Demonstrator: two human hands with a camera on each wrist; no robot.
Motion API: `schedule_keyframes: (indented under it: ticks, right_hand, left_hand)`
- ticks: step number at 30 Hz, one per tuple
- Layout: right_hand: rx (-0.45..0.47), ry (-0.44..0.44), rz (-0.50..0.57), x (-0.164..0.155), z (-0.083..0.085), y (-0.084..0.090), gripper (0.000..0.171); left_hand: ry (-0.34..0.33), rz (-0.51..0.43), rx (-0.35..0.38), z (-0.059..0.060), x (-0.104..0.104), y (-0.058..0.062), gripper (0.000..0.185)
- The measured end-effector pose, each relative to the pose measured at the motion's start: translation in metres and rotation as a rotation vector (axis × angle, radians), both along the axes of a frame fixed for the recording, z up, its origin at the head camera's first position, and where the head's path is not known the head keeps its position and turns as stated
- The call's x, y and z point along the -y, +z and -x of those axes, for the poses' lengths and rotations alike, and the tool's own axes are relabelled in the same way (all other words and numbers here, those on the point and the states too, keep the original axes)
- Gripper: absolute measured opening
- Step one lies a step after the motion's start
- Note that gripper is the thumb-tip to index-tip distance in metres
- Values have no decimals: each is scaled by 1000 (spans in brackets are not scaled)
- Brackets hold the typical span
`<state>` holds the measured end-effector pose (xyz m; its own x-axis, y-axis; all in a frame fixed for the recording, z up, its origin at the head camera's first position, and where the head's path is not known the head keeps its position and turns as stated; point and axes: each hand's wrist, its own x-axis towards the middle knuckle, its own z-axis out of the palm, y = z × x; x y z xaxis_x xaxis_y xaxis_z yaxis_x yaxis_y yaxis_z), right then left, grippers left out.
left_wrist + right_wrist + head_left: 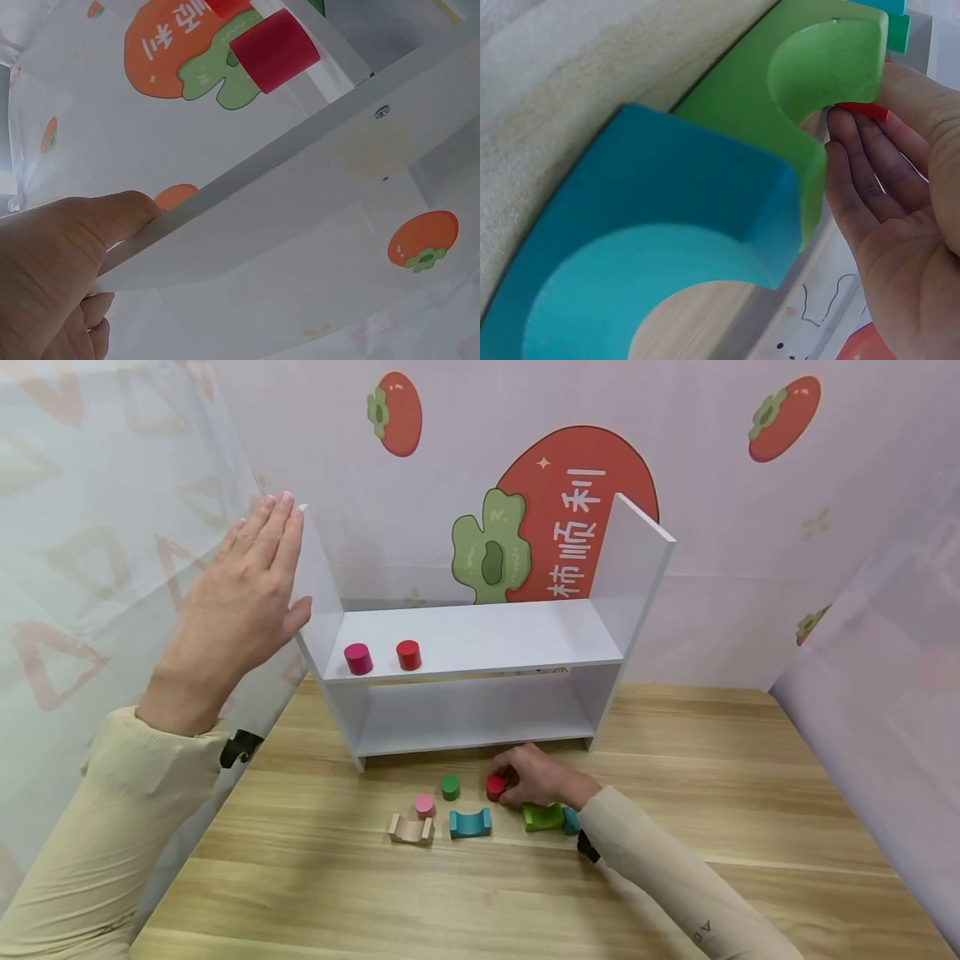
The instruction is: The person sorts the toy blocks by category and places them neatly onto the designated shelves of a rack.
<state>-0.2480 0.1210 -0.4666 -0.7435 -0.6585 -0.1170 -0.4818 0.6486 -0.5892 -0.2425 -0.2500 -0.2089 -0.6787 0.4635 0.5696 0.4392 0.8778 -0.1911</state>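
At the far left, the left hand [251, 585] is raised at the top of the left side panel [318, 589] of a white shelf unit [480, 631]; its fingers look nearly straight from the head camera, while the left wrist view shows the panel's edge between thumb and fingers — a light hold, seemingly to steady the unit. Just inside that panel, on the upper board near the front edge, a magenta cylinder [358, 658] stands upright, with a bright red cylinder [408, 655] to its right, apart from it. Below, on the wooden bench [337, 885], come a bare-wood arch block [411, 830], hollow side up, then a pink cylinder [425, 805] just behind it, a green cylinder [450, 787] and a blue arch block [470, 824]. Next stands the second red cylinder [495, 788], in front of the unit, with the fingers of the right hand [536, 777] closed around it; whether it has left the bench I cannot tell. Nearer the right forearm lie a light green arch block [543, 817] and another blue arch block [572, 821] beside it. The step in hand looks like picking up this cylinder; the next move probably calls for a straight lift — clear of the lower board's front edge — and an upright placing beside the two above.
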Motion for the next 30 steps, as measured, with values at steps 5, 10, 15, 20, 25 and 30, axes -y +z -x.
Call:
schedule_keyframes:
  ticks: [5, 10, 15, 20, 25, 30]
  right_hand:
    - [11, 12, 13, -1, -2, 8, 31]
    - [-15, 39, 11, -2, -4, 22, 28]
    - [-41, 90, 11, -3, -7, 42, 26]
    - [-77, 152, 24, -5, -8, 64, 27]
    - [-115, 167, 27, -6, -10, 84, 29]
    - [-124, 152, 11, -9, -10, 103, 30]
  left_hand:
    - [-7, -5, -6, 0, 0, 0, 93]
    - [-3, -8, -4, 0, 0, 0, 93]
    - [0, -5, -10, 0, 0, 0, 93]
    - [5, -4, -7, 0, 1, -1, 93]
    - [10, -7, 2, -1, 1, -1, 93]
    - [9, -1, 7, -1, -1, 1, 93]
